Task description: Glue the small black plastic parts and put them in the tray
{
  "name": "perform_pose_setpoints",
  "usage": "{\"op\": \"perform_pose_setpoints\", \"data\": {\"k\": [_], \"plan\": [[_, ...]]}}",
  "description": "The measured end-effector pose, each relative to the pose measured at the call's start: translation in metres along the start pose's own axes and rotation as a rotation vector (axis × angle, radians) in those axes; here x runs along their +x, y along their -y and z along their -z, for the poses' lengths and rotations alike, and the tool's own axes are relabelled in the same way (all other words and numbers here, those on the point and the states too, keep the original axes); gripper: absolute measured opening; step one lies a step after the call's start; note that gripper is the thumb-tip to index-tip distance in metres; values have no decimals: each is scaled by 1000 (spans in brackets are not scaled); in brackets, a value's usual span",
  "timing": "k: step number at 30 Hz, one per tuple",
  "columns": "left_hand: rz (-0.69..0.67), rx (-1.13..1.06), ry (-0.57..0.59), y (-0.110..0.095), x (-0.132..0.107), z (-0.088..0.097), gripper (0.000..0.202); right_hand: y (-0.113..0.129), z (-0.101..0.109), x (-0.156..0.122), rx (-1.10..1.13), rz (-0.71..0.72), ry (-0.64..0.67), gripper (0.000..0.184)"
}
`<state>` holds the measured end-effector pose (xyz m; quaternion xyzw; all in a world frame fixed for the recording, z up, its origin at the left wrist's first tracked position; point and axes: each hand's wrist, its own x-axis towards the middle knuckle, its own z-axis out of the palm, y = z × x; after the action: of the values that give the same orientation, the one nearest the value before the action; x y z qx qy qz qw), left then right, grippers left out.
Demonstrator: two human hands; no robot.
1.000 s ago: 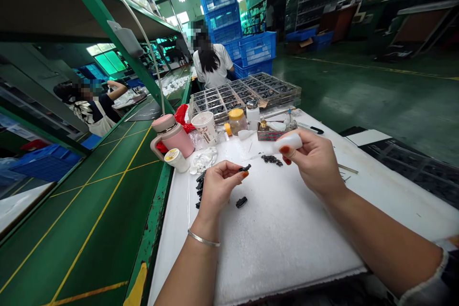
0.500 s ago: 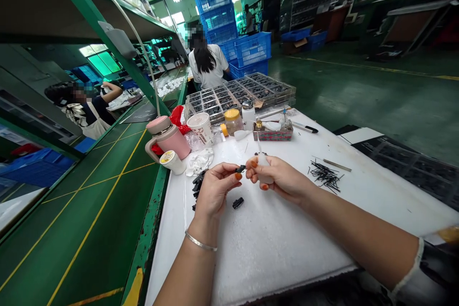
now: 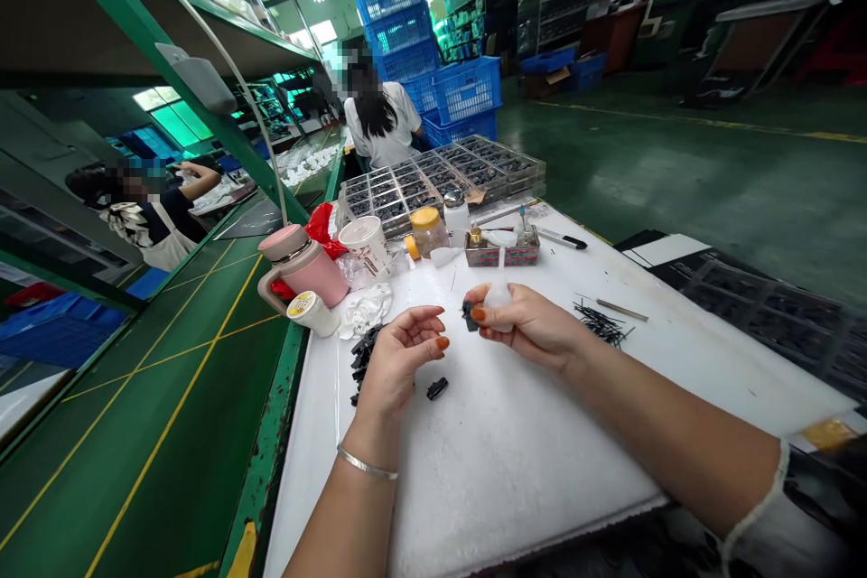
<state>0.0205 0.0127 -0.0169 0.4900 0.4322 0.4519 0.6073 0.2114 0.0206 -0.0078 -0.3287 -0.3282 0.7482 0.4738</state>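
Observation:
My left hand [image 3: 405, 354] lies palm-up over the white foam mat [image 3: 515, 470], fingers apart and holding nothing. Below its fingertips rests a small black plastic part [image 3: 437, 388]. Beside the wrist is a heap of similar black parts [image 3: 362, 359]. My right hand [image 3: 528, 325] grips a white squeeze bottle [image 3: 498, 295] with a thin nozzle pointing up. A small black part [image 3: 469, 316] sits against the bottle at my right fingertips, though how it is held is hidden.
Behind the mat stand a pink tumbler [image 3: 304, 267], a paper cup [image 3: 360, 246], a yellow-lidded jar [image 3: 429, 230] and a compartment tray of dark parts [image 3: 440, 190]. Thin black pins [image 3: 601, 325] lie to the right. A co-worker [image 3: 379, 122] stands beyond, near blue crates [image 3: 440, 81].
The black part has gone from my left fingers to beside the bottle at my right hand. My left hand has opened, and the bottle now stands nearer upright than a second ago.

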Motion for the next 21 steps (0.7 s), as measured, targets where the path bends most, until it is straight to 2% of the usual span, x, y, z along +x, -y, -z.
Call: {"op": "perform_pose_setpoints", "data": {"k": [6, 10, 13, 15, 18, 21], "plan": [[12, -10, -176, 1, 1, -3, 26, 28, 17, 0, 126, 131, -218, 26], [-3, -7, -193, -3, 4, -11, 22, 38, 23, 0, 147, 157, -262, 24], [43, 115, -134, -9, 14, -21, 21, 40, 25, -1, 150, 161, -255, 25], [49, 270, -61, -10, 25, -28, 20, 41, 25, -2, 151, 164, -238, 24], [-26, 533, 47, -4, 45, -38, 18, 41, 25, -3, 148, 172, -194, 22], [-96, 669, 117, 7, 61, -47, 14, 42, 24, -4, 129, 179, -142, 18]]}}
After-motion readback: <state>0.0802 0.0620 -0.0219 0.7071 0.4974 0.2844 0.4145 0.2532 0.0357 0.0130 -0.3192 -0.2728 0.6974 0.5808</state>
